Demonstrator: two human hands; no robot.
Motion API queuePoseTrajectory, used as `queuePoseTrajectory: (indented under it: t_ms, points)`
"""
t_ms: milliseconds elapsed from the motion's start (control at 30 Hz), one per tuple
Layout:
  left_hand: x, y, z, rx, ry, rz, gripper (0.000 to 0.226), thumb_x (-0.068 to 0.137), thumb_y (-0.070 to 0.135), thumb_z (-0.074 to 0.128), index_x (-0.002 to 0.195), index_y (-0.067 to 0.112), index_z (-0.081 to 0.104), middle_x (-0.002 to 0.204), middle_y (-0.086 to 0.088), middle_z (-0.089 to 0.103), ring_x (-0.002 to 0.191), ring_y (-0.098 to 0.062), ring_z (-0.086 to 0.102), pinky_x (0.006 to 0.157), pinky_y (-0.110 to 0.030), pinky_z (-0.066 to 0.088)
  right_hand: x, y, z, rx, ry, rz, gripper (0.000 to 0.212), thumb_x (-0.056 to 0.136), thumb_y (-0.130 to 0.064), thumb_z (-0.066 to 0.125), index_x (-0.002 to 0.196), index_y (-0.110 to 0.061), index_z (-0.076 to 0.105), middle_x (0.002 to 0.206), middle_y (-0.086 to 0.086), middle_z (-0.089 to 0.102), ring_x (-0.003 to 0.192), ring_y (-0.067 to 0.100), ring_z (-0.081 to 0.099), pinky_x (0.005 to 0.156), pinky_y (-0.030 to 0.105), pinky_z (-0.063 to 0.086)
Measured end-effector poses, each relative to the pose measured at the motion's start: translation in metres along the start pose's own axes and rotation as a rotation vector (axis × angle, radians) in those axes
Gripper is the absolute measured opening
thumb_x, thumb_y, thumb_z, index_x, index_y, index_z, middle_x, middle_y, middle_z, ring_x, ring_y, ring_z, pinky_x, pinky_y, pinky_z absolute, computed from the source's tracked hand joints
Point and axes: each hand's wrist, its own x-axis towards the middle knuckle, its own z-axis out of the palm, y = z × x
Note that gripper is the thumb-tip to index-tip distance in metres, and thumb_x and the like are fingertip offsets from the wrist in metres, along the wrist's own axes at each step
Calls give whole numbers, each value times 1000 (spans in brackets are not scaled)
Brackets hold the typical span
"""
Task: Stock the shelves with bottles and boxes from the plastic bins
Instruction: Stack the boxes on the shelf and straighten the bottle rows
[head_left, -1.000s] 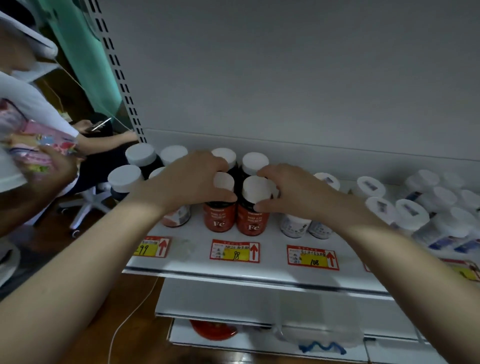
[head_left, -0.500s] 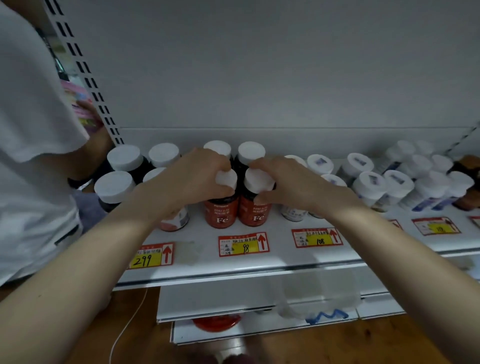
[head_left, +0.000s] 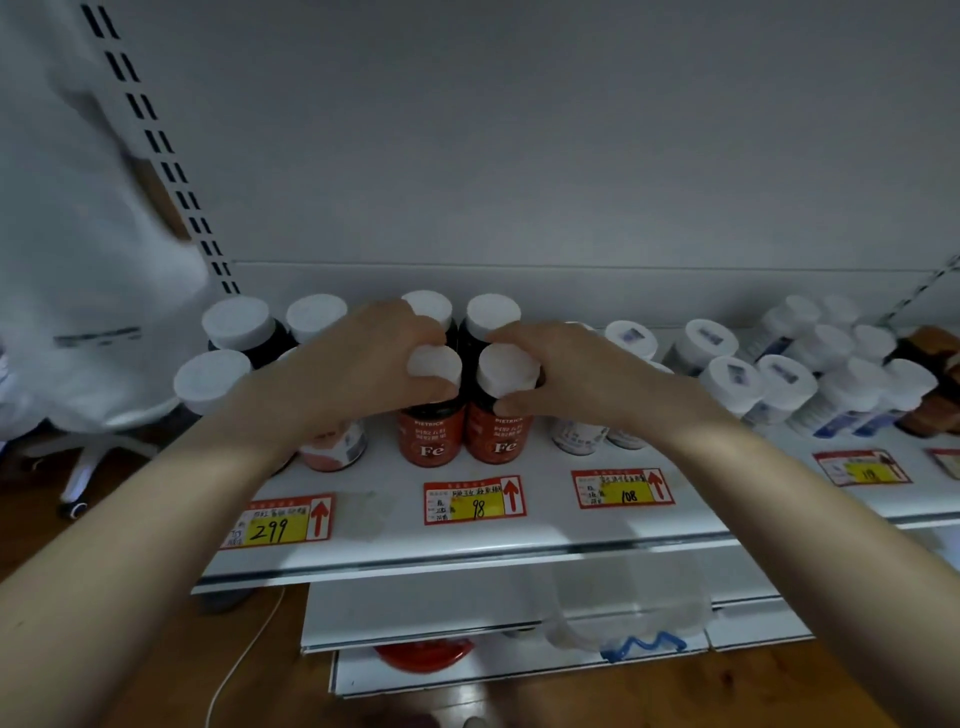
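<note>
**Hands.** The left hand (head_left: 363, 364) is curled over the white cap of the left Fe bottle (head_left: 431, 439). The right hand (head_left: 566, 374) is curled the same way over the cap of the right Fe bottle (head_left: 500, 435).

**Position.** Both red bottles stand upright and touching on the shelf (head_left: 519, 543), directly behind the price tag (head_left: 475, 500) marked 98. Two like caps show at 12 o'clock of the pair. Dark bottles (head_left: 239, 327) stand at 9 o'clock and white-capped bottles (head_left: 784, 374) at 3 o'clock. A clear plastic bin (head_left: 634, 608) sits below the shelf at 5 o'clock; its contents cannot be made out.

**Assessment.** The step in hand appears to be squaring the front pair.
- Keep the bases flat and slide the bottles rather than lift them.
- Close them up against the row behind.
- Turn the Fe labels to the front and centre the pair on the tag.
- Release each cap straight up, as neighbouring bottles sit just beside the knuckles.

**Change.** Against half a second ago, both grips and the bottles' places are unchanged. Against a second ago, a second person's white shirt (head_left: 78, 260) now fills 9 to 11 o'clock. More of the 3 o'clock rows is also in view.
</note>
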Motion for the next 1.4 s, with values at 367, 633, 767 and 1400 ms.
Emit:
queuePoseTrajectory:
  t_ms: [367, 633, 767, 1400]
  points:
    - [54, -31, -7, -18, 8, -120, 45, 87, 33, 60, 125, 8, 54, 127, -12, 53, 112, -23, 50, 80, -18, 29, 55, 9, -28, -14, 71, 35, 47, 86, -37, 61, 124, -10, 53, 127, 9, 53, 111, 20, 50, 76, 19, 32]
    - [63, -34, -2, 24, 0, -120, 40, 85, 31, 64, 113, 3, 61, 114, -14, 59, 102, -25, 53, 77, -25, 36, 67, 19, -15, 3, 72, 40, 44, 86, -36, 62, 121, -10, 55, 122, 9, 54, 92, 11, 42, 69, 21, 30]
    - [64, -34, -1, 21, 1, -108, 41, 85, 32, 63, 114, 3, 60, 114, -14, 59, 101, -25, 54, 77, -24, 37, 66, 19, -13, 8, 72, 42, 44, 87, -36, 60, 122, -10, 54, 123, 8, 54, 92, 11, 45, 71, 20, 29]
    - [-3, -80, -41, 103, 334, 229, 43, 85, 31, 44, 96, -2, 70, 92, -21, 69, 82, -35, 63, 78, -47, 49, 41, -83, -3, 153, 247, -213, 14, 86, -13, 63, 94, -4, 69, 95, 6, 69, 81, 7, 59, 78, 24, 47]
